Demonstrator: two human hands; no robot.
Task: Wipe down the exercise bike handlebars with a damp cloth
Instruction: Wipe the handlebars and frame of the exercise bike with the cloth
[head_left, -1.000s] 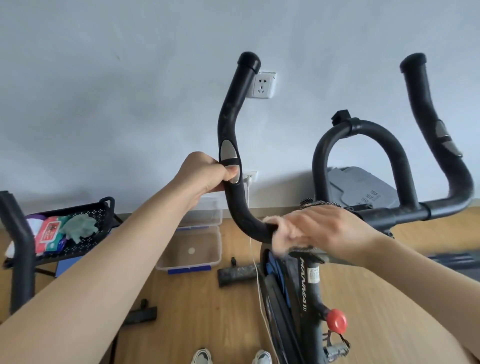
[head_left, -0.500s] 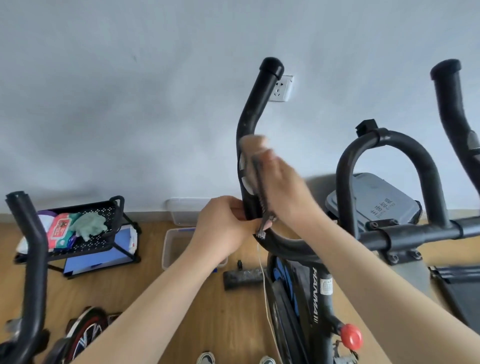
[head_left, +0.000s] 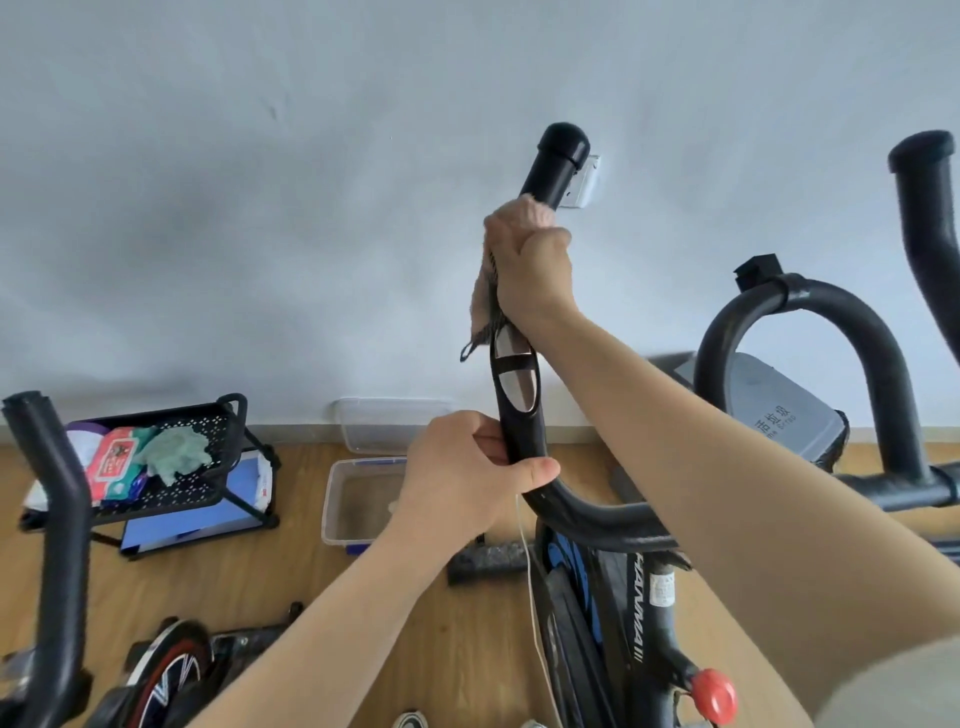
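At the left of the floor stood the black wire rack, holding a wipes packet and a green rag on its top tier; none of it was in use. Just right of it, against the wall's foot, sat two clear plastic tubs.

Your left hand was closed around the lower bend of the left handlebar, thumb laid across the front of the tube, bracing it just below the silver pulse sensor.

Your right hand was clenched around the same bar above the sensor, with the damp cloth wrapped between palm and tube and its loose corner hanging at the bar's left side. The black end cap stood bare above your fist.

Judgement: the upward wiping stroke on the left bar was in hand. The next move calls for carrying the cloth over the end cap, then crossing to the centre loop and the right handlebar, both apparently unwiped.

Against half a second before, your right hand had climbed from the sensor level to near the top of the bar; your left hand had held its place at the bend.
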